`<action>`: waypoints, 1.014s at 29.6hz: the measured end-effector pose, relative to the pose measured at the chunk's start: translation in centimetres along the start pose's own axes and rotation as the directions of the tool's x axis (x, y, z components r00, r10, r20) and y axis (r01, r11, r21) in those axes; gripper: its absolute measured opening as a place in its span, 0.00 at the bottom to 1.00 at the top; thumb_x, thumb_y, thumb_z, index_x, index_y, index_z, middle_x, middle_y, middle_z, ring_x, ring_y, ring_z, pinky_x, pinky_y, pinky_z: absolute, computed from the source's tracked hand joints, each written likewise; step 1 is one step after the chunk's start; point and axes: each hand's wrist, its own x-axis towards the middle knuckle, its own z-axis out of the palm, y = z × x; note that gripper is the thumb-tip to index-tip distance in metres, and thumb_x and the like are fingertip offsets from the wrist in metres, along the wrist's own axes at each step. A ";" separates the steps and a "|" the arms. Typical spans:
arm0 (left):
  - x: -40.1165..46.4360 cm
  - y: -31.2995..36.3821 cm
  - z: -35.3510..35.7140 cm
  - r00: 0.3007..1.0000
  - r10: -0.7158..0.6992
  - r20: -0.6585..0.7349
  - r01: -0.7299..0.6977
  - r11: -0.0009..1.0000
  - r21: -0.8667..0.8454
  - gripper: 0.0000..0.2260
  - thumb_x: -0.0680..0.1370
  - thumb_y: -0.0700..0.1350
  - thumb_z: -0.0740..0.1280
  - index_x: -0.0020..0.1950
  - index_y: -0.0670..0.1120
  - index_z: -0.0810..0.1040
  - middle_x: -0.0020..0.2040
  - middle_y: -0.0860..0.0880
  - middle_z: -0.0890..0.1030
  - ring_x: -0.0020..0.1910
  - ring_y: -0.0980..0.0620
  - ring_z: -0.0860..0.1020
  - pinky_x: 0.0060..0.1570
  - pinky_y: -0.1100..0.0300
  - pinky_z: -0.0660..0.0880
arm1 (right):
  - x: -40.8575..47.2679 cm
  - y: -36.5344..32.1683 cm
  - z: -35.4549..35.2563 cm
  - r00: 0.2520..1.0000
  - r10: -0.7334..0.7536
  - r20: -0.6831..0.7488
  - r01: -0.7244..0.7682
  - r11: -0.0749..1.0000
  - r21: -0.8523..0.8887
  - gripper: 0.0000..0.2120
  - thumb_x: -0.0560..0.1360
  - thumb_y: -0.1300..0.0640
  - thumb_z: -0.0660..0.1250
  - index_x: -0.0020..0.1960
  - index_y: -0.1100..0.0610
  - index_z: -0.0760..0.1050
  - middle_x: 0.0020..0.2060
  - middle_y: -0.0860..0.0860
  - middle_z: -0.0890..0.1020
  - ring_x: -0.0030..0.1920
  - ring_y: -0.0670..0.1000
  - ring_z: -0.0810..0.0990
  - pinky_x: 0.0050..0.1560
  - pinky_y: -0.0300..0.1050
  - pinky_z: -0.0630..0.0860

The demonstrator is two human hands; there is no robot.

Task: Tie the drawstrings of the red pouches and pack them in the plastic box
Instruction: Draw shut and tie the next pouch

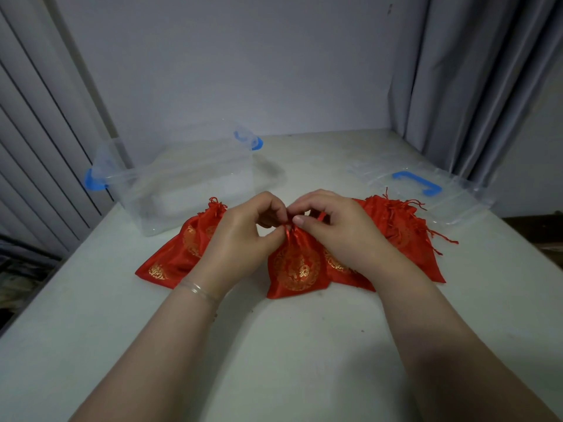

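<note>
Several red pouches with gold print lie across the middle of the white table. The middle pouch [297, 269] has its neck gathered. My left hand [240, 239] and my right hand [338, 229] meet above that neck, both pinching its red drawstring [289, 228]. Another pouch [179, 251] with a bunched neck lies to the left, partly under my left hand. A pile of pouches [405, 233] with loose cords lies to the right. The clear plastic box [182, 181] with blue latches stands open at the back left, and nothing red shows inside it.
The box's clear lid [426, 190] with a blue handle lies flat at the back right. Grey curtains [475, 86] hang behind it. The table [289, 345] ends at a wall at the back and drops off along its left edge.
</note>
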 end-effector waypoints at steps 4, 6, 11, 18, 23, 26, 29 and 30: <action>0.0 -0.5 0.6 0.990 0.100 -0.099 -0.091 0.992 0.089 0.11 0.71 0.33 0.69 0.41 0.50 0.75 0.39 0.56 0.79 0.35 0.56 0.78 0.35 0.70 0.71 | 0.0 -0.2 0.2 0.989 0.145 -0.020 -0.143 0.984 0.108 0.04 0.74 0.60 0.69 0.44 0.52 0.81 0.36 0.42 0.80 0.34 0.37 0.76 0.39 0.33 0.70; 0.0 -0.7 0.8 0.974 0.181 -0.135 -0.155 0.971 0.182 0.09 0.72 0.35 0.69 0.45 0.49 0.77 0.41 0.57 0.78 0.34 0.55 0.76 0.37 0.65 0.74 | 0.0 -0.3 0.3 0.985 0.173 -0.023 -0.167 0.972 0.167 0.05 0.75 0.61 0.68 0.44 0.54 0.81 0.34 0.42 0.80 0.33 0.36 0.76 0.37 0.30 0.71; 0.0 -1.2 1.0 0.918 0.356 -0.173 -0.272 0.886 0.375 0.05 0.74 0.38 0.68 0.47 0.46 0.81 0.43 0.52 0.79 0.33 0.55 0.74 0.33 0.54 0.74 | -0.1 -0.4 0.3 0.974 0.217 0.060 -0.225 0.931 0.287 0.10 0.77 0.62 0.65 0.49 0.49 0.80 0.29 0.40 0.78 0.32 0.36 0.75 0.33 0.33 0.72; 0.2 -1.9 1.2 0.908 0.372 -0.192 -0.265 0.867 0.422 0.05 0.74 0.39 0.69 0.43 0.45 0.84 0.42 0.52 0.79 0.36 0.53 0.78 0.29 0.53 0.74 | -0.2 -0.5 -0.4 0.971 0.225 0.082 -0.239 0.925 0.295 0.06 0.72 0.65 0.70 0.42 0.55 0.81 0.32 0.45 0.81 0.31 0.36 0.76 0.35 0.29 0.70; 0.3 -1.8 1.0 0.922 0.326 -0.210 -0.235 0.901 0.365 0.06 0.72 0.35 0.70 0.43 0.44 0.84 0.41 0.51 0.82 0.39 0.56 0.78 0.37 0.56 0.75 | -0.1 -0.1 -0.2 0.969 0.244 -0.047 -0.230 0.953 0.197 0.07 0.72 0.63 0.66 0.38 0.53 0.76 0.27 0.47 0.79 0.30 0.45 0.78 0.28 0.39 0.72; 0.3 -1.8 0.9 0.935 0.298 -0.191 -0.206 0.897 0.391 0.05 0.73 0.36 0.70 0.43 0.45 0.83 0.40 0.53 0.81 0.39 0.55 0.78 0.37 0.58 0.74 | -0.1 0.2 -0.1 0.966 0.246 -0.083 -0.238 0.966 0.100 0.03 0.71 0.59 0.63 0.40 0.52 0.73 0.30 0.50 0.81 0.33 0.48 0.81 0.34 0.48 0.78; 0.3 -1.7 0.7 0.944 0.287 -0.160 -0.190 0.874 0.448 0.04 0.75 0.42 0.67 0.42 0.47 0.81 0.39 0.54 0.80 0.37 0.53 0.77 0.35 0.57 0.73 | -0.2 0.5 -0.1 0.968 0.219 -0.121 -0.227 0.972 -0.057 0.01 0.71 0.55 0.62 0.42 0.51 0.72 0.31 0.49 0.81 0.37 0.50 0.81 0.41 0.53 0.78; 0.3 -1.7 0.6 0.946 0.288 -0.149 -0.192 0.869 0.456 0.05 0.76 0.44 0.65 0.42 0.47 0.80 0.39 0.54 0.80 0.37 0.53 0.77 0.34 0.56 0.73 | -0.2 0.6 -0.2 0.970 0.205 -0.133 -0.221 0.967 -0.127 0.02 0.72 0.54 0.62 0.43 0.52 0.72 0.32 0.48 0.80 0.38 0.50 0.81 0.41 0.53 0.78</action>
